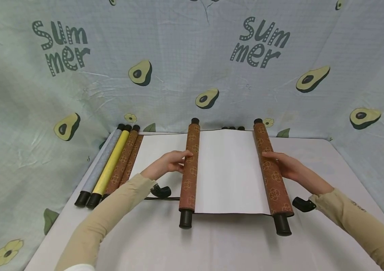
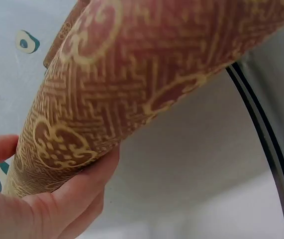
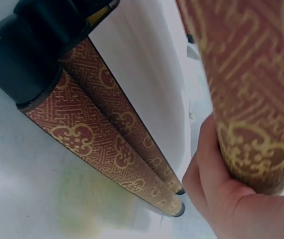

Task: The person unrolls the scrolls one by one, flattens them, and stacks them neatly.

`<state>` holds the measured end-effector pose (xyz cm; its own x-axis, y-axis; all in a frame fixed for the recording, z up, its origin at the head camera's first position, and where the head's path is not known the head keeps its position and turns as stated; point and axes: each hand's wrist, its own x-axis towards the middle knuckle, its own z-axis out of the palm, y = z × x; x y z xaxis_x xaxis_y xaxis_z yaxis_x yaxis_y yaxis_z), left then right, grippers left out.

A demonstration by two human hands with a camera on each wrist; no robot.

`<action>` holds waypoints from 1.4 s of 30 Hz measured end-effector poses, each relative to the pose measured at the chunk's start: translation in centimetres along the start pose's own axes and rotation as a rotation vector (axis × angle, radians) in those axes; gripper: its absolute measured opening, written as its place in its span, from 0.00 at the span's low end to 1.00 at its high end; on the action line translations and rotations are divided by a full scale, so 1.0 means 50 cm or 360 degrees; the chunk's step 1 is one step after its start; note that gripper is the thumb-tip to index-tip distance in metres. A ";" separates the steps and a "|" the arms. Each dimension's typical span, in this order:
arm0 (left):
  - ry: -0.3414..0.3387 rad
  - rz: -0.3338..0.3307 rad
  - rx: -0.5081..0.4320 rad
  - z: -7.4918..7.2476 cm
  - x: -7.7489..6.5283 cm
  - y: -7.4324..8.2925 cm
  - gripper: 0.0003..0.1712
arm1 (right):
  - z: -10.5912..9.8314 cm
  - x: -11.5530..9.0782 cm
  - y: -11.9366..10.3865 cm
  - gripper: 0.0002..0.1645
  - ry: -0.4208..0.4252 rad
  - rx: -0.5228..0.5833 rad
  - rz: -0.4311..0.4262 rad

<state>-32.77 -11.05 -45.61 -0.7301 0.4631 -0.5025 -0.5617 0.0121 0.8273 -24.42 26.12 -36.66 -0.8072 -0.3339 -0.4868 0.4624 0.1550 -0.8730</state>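
Observation:
Between both hands stretches a hanging scroll with a white paper face (image 1: 229,169) and brown, gold-patterned rolls at its sides. My left hand (image 1: 173,162) grips the left roll (image 1: 188,188) about midway, the thumb on one side and fingers on the other in the left wrist view. The right roll (image 1: 274,184) is held by my right hand (image 1: 285,165), which wraps its outer side. Black knobs cap both rolls. The near paper edge casts a shadow on the table. Left of the left roll lies more white paper (image 1: 161,145), bordered by a brown strip (image 1: 134,158).
At the table's left side lie a grey roll (image 1: 100,165), a yellow roll (image 1: 112,163) and a brown roll (image 1: 122,162) side by side. Several dark knobs (image 1: 232,128) show behind the held paper. A printed curtain (image 1: 178,45) backs the white table (image 1: 232,244).

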 end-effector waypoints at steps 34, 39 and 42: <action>0.0200 0.0041 0.0080 0.067 -0.139 0.020 0.37 | -0.024 -0.023 0.024 0.26 -0.0182 0.0469 -0.0016; 0.0318 0.0030 0.0278 0.074 -0.150 0.019 0.35 | -0.009 -0.003 0.037 0.41 0.0017 0.0070 0.0011; 0.0361 0.0004 0.0300 0.072 -0.158 0.019 0.38 | -0.001 0.003 0.042 0.50 0.0149 -0.0141 0.0034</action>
<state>-26.16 -11.51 -39.98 -0.8115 0.2537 -0.5264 -0.4933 0.1853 0.8499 -23.59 26.42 -38.57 -0.8302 -0.2421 -0.5022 0.4487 0.2442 -0.8596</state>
